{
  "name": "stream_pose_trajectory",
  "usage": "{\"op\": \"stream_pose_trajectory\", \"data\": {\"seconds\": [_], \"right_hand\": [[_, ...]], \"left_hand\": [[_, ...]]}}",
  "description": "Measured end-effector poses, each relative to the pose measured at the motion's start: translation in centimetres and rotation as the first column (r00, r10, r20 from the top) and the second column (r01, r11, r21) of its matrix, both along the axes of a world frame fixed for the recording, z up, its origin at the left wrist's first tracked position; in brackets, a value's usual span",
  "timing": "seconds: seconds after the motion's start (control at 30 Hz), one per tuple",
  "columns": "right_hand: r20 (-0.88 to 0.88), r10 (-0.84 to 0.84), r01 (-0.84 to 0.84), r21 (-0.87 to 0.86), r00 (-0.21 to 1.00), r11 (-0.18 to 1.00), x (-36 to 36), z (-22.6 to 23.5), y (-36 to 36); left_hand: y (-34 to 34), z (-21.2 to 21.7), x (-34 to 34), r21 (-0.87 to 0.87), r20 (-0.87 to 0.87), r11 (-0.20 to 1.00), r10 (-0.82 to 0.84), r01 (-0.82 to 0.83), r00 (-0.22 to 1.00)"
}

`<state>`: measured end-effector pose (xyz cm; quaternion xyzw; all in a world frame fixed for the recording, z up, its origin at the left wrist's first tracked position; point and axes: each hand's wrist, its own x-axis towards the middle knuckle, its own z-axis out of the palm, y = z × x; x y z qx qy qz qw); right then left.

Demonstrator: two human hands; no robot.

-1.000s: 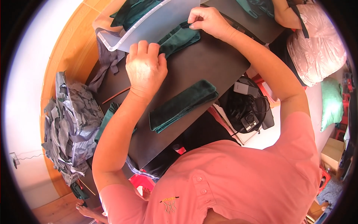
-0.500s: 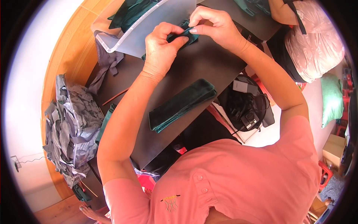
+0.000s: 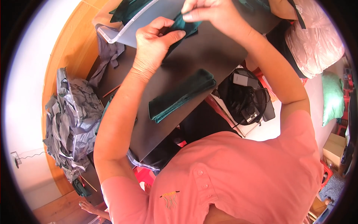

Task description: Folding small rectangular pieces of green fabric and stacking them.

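Between my two hands, above the dark table (image 3: 126, 67), hangs a dark green velvet strip (image 3: 183, 27). My left hand (image 3: 153, 42) pinches its near left part between thumb and fingers. Thumb and fingertips of my right hand (image 3: 209, 15) close on its upper edge. Part of the strip is hidden behind my left hand. Closer to me a folded stack of green velvet (image 3: 182, 95) lies on the table, touched by neither hand. Just beyond my hands stands a translucent plastic bin (image 3: 140, 28) with more green velvet (image 3: 130, 11) in it.
Grey cloth pieces (image 3: 82, 123) fill a container on the left; a grey strip (image 3: 106, 61) drapes near the bin. A black bag (image 3: 238, 97) with small devices sits right of the table edge. Another person (image 3: 315, 41) is at the upper right; another person's hand (image 3: 88, 207) shows lower left.
Both hands have moved slightly left and farther up, carrying the velvet strip. More of the strip now shows spread between them. The folded stack appears in nearly the same place.
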<state>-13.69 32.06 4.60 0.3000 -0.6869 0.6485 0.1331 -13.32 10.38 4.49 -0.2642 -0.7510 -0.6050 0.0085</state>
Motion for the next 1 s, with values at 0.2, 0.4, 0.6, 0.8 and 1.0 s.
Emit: {"op": "stream_pose_trajectory", "data": {"seconds": [0.2, 0.4, 0.6, 0.8, 1.0], "right_hand": [[0.14, -0.191, 0.208, -0.118, 0.972, 0.971, 2.2, 4.6, 0.1], [0.301, -0.248, 0.284, -0.083, 0.921, 0.955, 4.9, 5.5, 0.0], [0.389, -0.274, 0.328, -0.076, 0.879, 0.942, 7.0, 5.3, -1.6], [0.408, -0.28, 0.33, -0.055, 0.869, 0.942, 9.1, 4.4, -3.2], [0.455, -0.304, 0.362, -0.045, 0.837, 0.931, 10.3, 0.2, -3.6]], "left_hand": [[-3.3, 2.8, 1.0, -0.015, 0.348, 0.993, -0.101, 0.113, 0.932], [-6.4, 3.6, 4.1, 0.11, 0.531, 0.988, -0.152, 0.11, 0.834], [-9.4, 3.8, 6.7, 0.225, 0.589, 0.96, -0.27, 0.167, 0.761], [-11.9, 4.5, 8.0, 0.237, 0.676, 0.956, -0.291, 0.173, 0.677], [-12.5, 3.1, 9.7, 0.048, 0.668, 0.998, -0.005, -0.036, 0.744]]}}
